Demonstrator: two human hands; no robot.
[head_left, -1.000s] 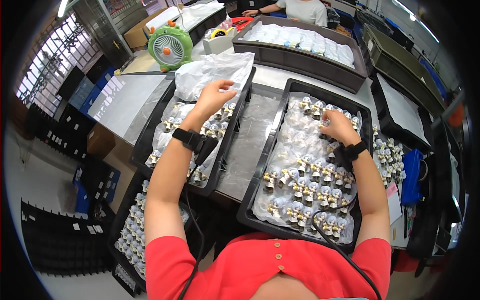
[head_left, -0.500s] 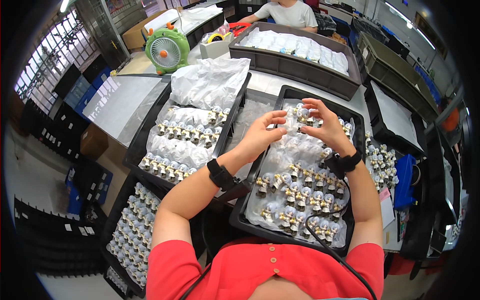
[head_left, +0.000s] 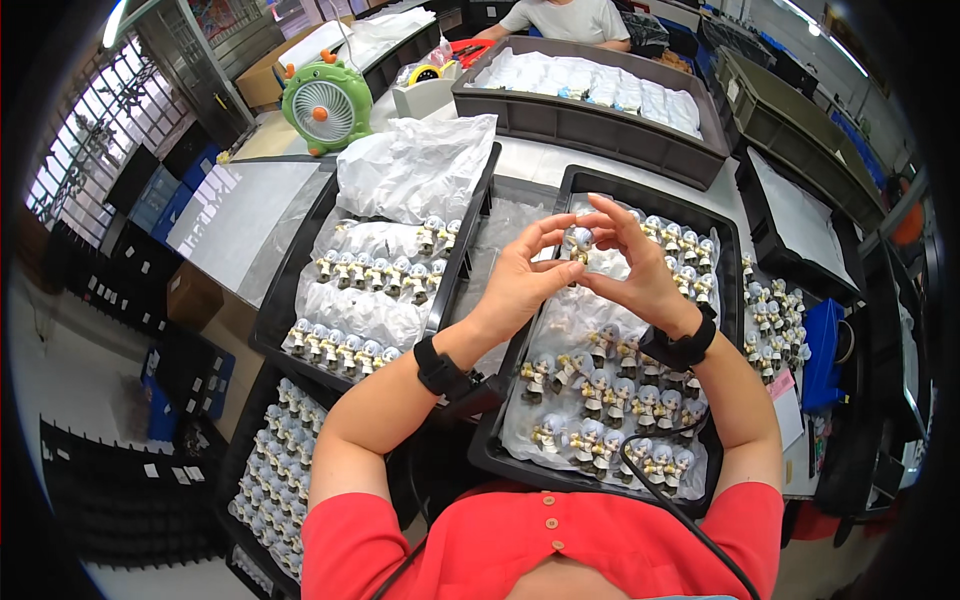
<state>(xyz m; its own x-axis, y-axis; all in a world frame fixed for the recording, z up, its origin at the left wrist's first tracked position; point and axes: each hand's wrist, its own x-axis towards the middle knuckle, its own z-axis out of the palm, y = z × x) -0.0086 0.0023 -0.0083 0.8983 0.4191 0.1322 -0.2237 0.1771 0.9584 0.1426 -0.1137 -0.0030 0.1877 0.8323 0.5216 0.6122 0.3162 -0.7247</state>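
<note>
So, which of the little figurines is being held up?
The pale-haired figurine between the left hand and right hand, above the right-hand black tray. Only it is held; the other figurines rest in groups.

Small pale-haired figurine [head_left: 578,243], upright between the fingers [head_left: 556,275] above a black tray [head_left: 650,190]

Cannot make out any word, number or brand. Can see small white labels [head_left: 151,470] on the black bins [head_left: 105,505] at the left, too small to read. Can also see a pink slip [head_left: 783,383] by a white sheet [head_left: 790,418] at the right, likewise unreadable.
</note>
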